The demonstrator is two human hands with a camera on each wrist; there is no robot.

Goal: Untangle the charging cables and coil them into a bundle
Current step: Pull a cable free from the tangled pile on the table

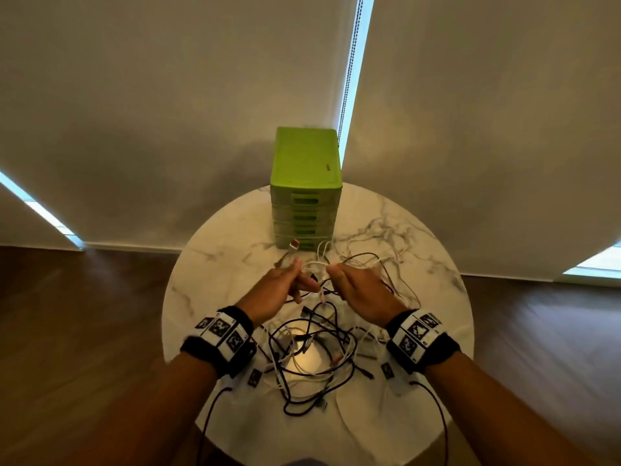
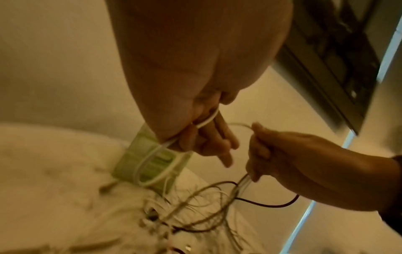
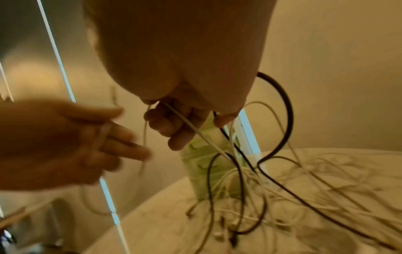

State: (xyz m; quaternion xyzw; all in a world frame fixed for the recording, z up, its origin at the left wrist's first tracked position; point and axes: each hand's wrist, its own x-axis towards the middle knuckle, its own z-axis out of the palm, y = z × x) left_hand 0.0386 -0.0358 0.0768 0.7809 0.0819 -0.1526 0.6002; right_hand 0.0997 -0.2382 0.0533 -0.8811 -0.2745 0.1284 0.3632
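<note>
A tangle of black and white charging cables (image 1: pixel 312 348) is spread over the round marble worktop (image 1: pixel 208 264), in front of a green drawer unit (image 1: pixel 305 183) that stands at the far edge. Both hands are raised just above the heap, close together. A thick white cable (image 2: pixel 156 154) is pinched in the curled fingers of the left hand (image 1: pixel 279 290), with a loop hanging below it in the left wrist view. A thin white strand (image 3: pixel 195 130) and at least one black cable (image 3: pixel 280 106) are gripped by the right hand (image 1: pixel 359 287). No cable is seen freed or coiled; the work is judged to be at the separating stage. The held white cable should be traced toward its plug and drawn out slowly, and the crossing strands should be lifted clear rather than pulled tight, since a hard pull would probably tighten knots. The strands trailing to the right should be kept on the worktop. The loop should be passed through only where a crossing is plainly seen.
</note>
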